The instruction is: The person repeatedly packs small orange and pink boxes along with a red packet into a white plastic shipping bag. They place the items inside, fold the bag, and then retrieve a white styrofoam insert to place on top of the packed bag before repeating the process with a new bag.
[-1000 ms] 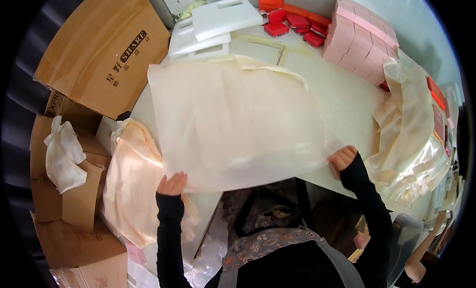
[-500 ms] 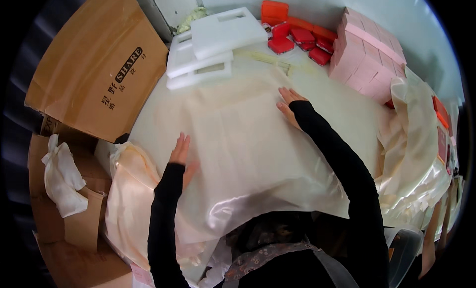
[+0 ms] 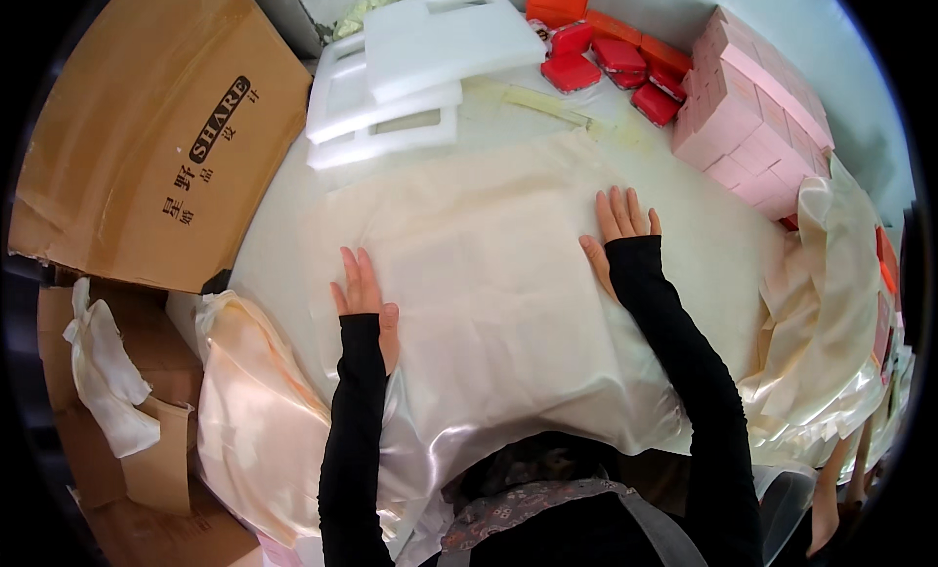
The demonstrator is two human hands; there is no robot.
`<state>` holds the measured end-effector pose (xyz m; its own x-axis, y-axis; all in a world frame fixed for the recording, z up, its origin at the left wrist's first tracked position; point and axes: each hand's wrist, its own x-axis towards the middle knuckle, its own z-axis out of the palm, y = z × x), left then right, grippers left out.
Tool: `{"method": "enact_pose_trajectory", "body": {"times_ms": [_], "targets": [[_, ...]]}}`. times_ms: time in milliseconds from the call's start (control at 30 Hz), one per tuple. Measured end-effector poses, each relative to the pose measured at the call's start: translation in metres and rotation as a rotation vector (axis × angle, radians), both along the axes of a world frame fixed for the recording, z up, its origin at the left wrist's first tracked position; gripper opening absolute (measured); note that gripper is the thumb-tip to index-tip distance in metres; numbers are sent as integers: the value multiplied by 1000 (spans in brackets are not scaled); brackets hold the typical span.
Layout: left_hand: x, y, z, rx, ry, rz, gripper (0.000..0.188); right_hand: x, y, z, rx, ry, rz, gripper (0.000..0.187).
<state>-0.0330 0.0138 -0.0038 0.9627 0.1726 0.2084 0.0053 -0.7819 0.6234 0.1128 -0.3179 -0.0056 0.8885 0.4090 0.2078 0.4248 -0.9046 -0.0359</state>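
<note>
A large cream satiny cloth (image 3: 489, 274) lies spread over the table in front of me, its near edge draping toward my body. Flat on its left part rests my left hand (image 3: 363, 292), fingers stretched out and thumb apart. My right hand (image 3: 621, 225) lies at the cloth's right side, fingers spread, palm down. Neither hand grips anything. Faint straight outlines show through the middle of the cloth; what lies beneath is hidden.
Beyond the cloth sit stacked white foam frames (image 3: 454, 40), red boxes (image 3: 572, 72) and a pink box stack (image 3: 752, 127). A big carton (image 3: 166, 127) stands left, above bunched cream fabric (image 3: 259, 401). More folded cream cloth (image 3: 826, 284) lies right, near another person's arm (image 3: 829, 499).
My right hand has moved to the right and slightly nearer, and its fingers have turned to point away from me. My left hand now lies flatter with its fingers more spread.
</note>
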Motion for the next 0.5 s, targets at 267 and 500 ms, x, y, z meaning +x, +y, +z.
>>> {"method": "enact_pose_trajectory", "body": {"times_ms": [267, 500], "targets": [[-21, -4, 7, 78, -31, -58, 88, -71, 5, 61, 111, 267, 733, 88], [-18, -3, -2, 64, 68, -7, 99, -115, 9, 47, 84, 224, 659, 77]]}}
